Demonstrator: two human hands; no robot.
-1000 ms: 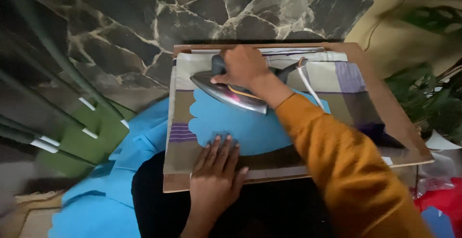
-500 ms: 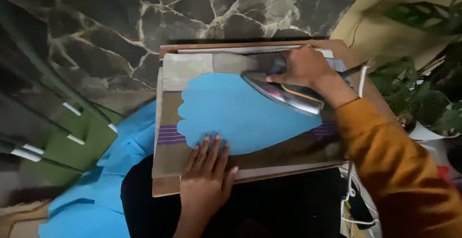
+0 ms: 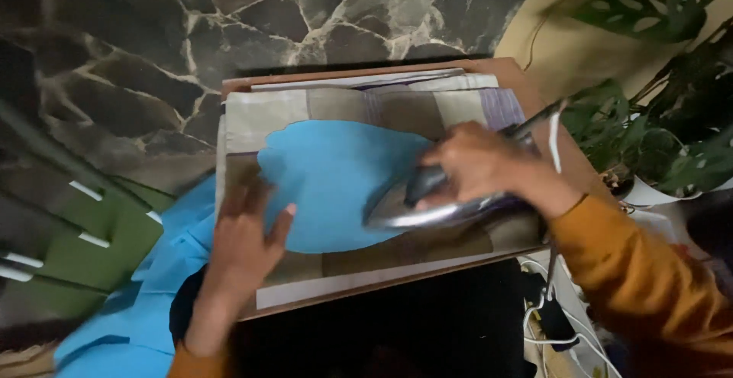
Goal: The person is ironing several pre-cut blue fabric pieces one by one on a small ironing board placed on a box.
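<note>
The right hand (image 3: 477, 166), fingers wrapped around the clothes iron (image 3: 427, 202), has drawn it down onto the blue fabric piece's (image 3: 336, 183) right edge, while the left hand (image 3: 244, 244), fingers spread flat, has shifted to its left edge on the padded board (image 3: 366, 80).

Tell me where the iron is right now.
In the head view, the iron sits right of centre on the board, gripped by the right hand, its tip on the right edge of the blue cloth piece.

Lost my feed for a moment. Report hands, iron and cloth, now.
Right hand grips iron, on blue cloth. Left hand flat on cloth's left edge. Cord trails off the iron's rear; nothing in the way.
</note>
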